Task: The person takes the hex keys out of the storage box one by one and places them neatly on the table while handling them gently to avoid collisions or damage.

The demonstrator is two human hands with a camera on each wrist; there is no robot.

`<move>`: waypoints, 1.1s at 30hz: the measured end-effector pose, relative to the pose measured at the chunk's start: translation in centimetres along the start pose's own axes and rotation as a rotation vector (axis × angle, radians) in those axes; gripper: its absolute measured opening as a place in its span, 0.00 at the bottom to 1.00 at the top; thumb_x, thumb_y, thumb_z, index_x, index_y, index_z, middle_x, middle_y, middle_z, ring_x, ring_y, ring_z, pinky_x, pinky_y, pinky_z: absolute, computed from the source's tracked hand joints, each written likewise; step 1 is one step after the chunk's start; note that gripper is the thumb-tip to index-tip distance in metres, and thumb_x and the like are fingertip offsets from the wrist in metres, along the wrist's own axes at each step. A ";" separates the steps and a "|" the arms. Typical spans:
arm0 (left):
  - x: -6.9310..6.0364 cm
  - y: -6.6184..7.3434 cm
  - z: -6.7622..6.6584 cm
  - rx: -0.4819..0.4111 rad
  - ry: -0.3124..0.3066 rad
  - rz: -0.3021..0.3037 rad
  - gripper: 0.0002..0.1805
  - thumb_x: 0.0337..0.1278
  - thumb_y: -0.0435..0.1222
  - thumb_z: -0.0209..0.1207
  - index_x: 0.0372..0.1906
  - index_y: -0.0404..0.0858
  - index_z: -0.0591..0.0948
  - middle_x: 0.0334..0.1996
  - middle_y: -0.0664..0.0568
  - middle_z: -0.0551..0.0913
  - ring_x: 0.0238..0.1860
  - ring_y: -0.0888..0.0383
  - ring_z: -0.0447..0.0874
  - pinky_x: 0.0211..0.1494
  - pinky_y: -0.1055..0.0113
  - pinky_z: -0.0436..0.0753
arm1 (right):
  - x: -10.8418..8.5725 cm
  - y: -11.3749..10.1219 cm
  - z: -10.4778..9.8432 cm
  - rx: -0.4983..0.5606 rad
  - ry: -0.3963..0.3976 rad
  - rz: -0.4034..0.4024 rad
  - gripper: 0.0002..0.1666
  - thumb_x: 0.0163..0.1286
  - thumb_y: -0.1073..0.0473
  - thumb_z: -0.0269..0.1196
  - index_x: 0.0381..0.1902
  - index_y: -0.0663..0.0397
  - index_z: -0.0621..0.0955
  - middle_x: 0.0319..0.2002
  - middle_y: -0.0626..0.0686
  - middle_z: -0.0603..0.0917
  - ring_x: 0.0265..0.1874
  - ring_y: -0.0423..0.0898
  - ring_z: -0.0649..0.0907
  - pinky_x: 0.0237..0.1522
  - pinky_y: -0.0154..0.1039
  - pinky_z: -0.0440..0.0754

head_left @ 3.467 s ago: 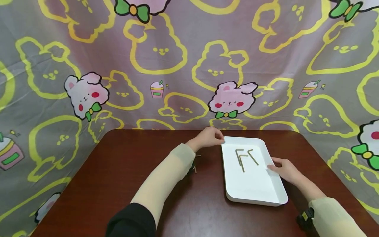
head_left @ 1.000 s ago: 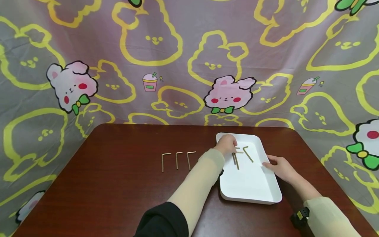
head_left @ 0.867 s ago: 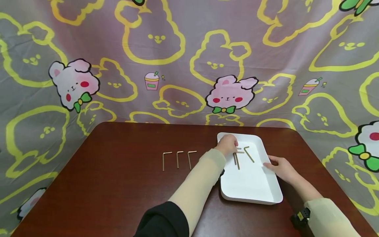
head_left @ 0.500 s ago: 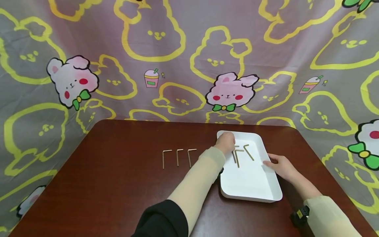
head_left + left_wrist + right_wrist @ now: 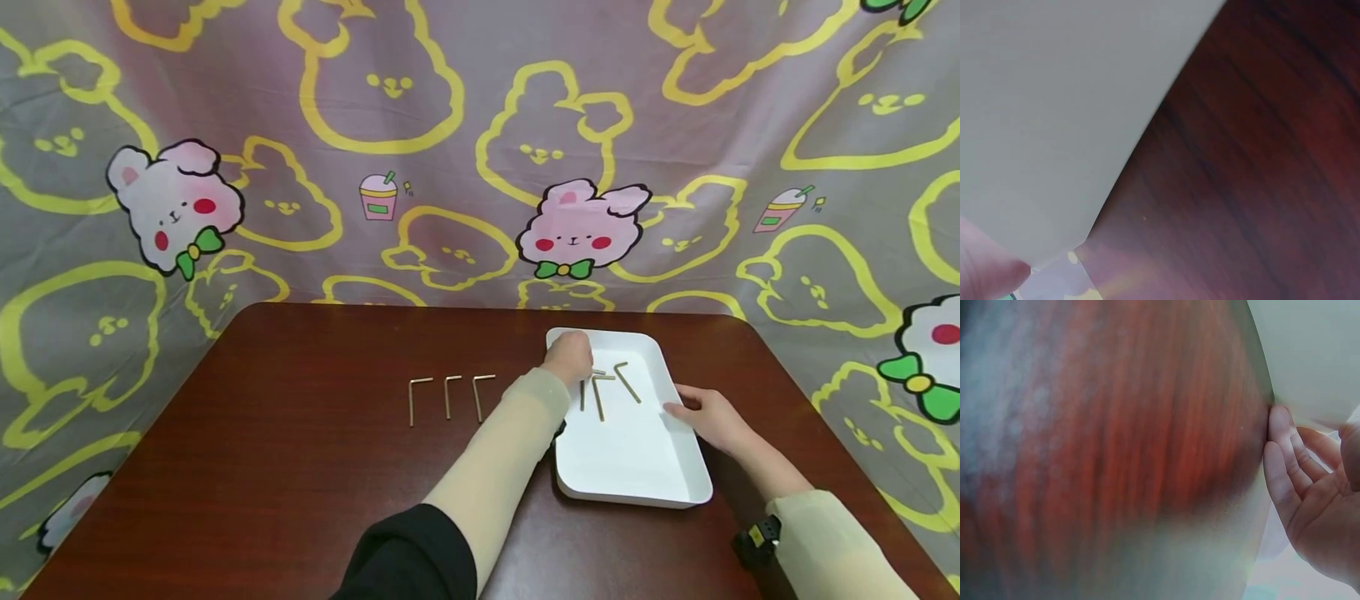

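Observation:
In the head view my left hand [image 5: 568,358] reaches over the left side of the white tray [image 5: 630,458]. Its fingers pinch an L-shaped hex key [image 5: 582,396], partly hidden behind the hand. Beside it in the tray lie a second hex key [image 5: 600,400] and a third hex key [image 5: 628,383]. My right hand [image 5: 712,417] grips the tray's right wall, thumb over the rim and fingers outside. In the right wrist view the right hand's fingertips [image 5: 1279,419] touch the tray's outer wall. Only part of a left fingertip [image 5: 1004,275] shows in the left wrist view.
Three more hex keys stand apart in a row on the dark brown table [image 5: 262,467], including the leftmost hex key [image 5: 411,404]. A patterned cloth [image 5: 435,183] hangs behind the table and at its sides.
My left hand came from the tray's far left corner to the hex keys inside. The pinched key has shifted slightly left and turned. My right hand keeps its hold on the tray.

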State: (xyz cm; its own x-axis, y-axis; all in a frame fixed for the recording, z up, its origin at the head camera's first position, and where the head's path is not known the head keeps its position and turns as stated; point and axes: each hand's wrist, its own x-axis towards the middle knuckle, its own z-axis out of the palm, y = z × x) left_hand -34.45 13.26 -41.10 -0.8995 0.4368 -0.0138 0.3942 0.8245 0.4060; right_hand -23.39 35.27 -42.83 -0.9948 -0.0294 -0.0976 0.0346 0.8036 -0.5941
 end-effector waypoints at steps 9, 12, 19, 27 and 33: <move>-0.1 0.0 -0.2 0.043 -0.008 -0.020 0.11 0.62 0.33 0.57 0.23 0.40 0.80 0.24 0.54 0.80 0.24 0.59 0.70 0.30 0.70 0.73 | 0.1 -0.4 0.0 -0.004 -0.002 0.001 0.36 0.71 0.54 0.61 0.64 0.77 0.66 0.59 0.77 0.70 0.51 0.67 0.77 0.45 0.55 0.80; -0.4 0.1 -0.5 0.063 -0.019 -0.013 0.11 0.64 0.33 0.55 0.24 0.39 0.80 0.28 0.53 0.81 0.25 0.59 0.71 0.32 0.70 0.74 | 0.1 -0.4 0.0 -0.006 -0.003 0.003 0.36 0.71 0.54 0.61 0.64 0.77 0.66 0.59 0.77 0.70 0.52 0.68 0.76 0.46 0.56 0.79; -0.8 0.3 -0.5 0.129 -0.060 0.005 0.09 0.66 0.31 0.50 0.36 0.39 0.81 0.41 0.53 0.83 0.37 0.61 0.78 0.43 0.70 0.76 | 0.1 -0.4 0.2 -0.002 -0.009 0.011 0.36 0.71 0.53 0.61 0.64 0.76 0.67 0.59 0.77 0.70 0.52 0.68 0.76 0.47 0.57 0.78; -0.6 -0.4 -0.3 0.082 -0.081 0.089 0.09 0.68 0.32 0.51 0.29 0.39 0.76 0.29 0.54 0.77 0.30 0.61 0.72 0.36 0.70 0.72 | 0.1 -0.3 0.3 -0.006 -0.011 0.029 0.36 0.71 0.53 0.61 0.65 0.76 0.66 0.60 0.77 0.69 0.54 0.69 0.75 0.48 0.58 0.77; -0.2 -0.5 -0.2 0.012 -0.059 0.185 0.19 0.62 0.28 0.54 0.16 0.42 0.66 0.15 0.56 0.62 0.21 0.62 0.58 0.27 0.73 0.62 | 0.0 -0.2 -0.1 -0.005 -0.005 0.027 0.36 0.71 0.53 0.61 0.64 0.77 0.66 0.59 0.78 0.69 0.51 0.67 0.77 0.46 0.56 0.79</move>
State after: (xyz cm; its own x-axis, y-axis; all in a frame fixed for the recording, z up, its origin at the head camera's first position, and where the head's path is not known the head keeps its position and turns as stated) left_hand -34.54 12.66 -41.12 -0.7986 0.6018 0.0062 0.5546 0.7319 0.3960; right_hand -23.40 35.14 -42.66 -0.9930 -0.0107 -0.1180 0.0610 0.8073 -0.5870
